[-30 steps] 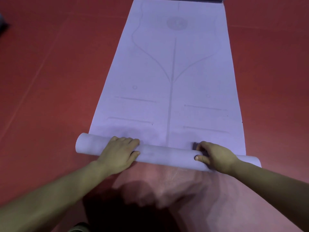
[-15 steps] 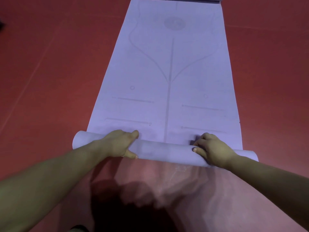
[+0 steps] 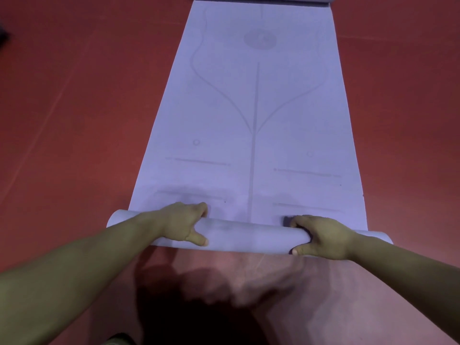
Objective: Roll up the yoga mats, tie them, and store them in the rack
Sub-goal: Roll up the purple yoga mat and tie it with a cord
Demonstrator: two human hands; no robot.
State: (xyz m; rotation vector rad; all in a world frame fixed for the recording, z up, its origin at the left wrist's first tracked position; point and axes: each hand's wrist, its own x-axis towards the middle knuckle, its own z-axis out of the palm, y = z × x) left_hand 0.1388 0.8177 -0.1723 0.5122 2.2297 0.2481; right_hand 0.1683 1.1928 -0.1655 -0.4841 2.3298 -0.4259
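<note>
The pale lavender, thin rubbery yoga mat (image 3: 254,108) is laid lengthwise on the matte red floor (image 3: 74,120), running from 6 o'clock away toward 12 o'clock. Only its near end is wound into a slim tube-shaped roll (image 3: 249,235), which lies crosswise at about 6 o'clock. The roll is gripped by both hands, set well apart: the left hand (image 3: 183,224) toward 8 o'clock, the right hand (image 3: 323,236) toward 4 o'clock. Each has its fingers curled over the top and its thumb pressed to the near side. Most of the length is judged to be unrolled yet (no tie or rack is in view).

For this step to be done well, the roll should be pushed toward 12 o'clock with equal pressure from both sides, so that the faint printed centre line is followed squarely. The layers are best drawn snug at each turn, since a slack core is likely to spring open when tied. Both ends should be watched for coning; whether they sit flush now cannot be told through the wide lens.
</note>
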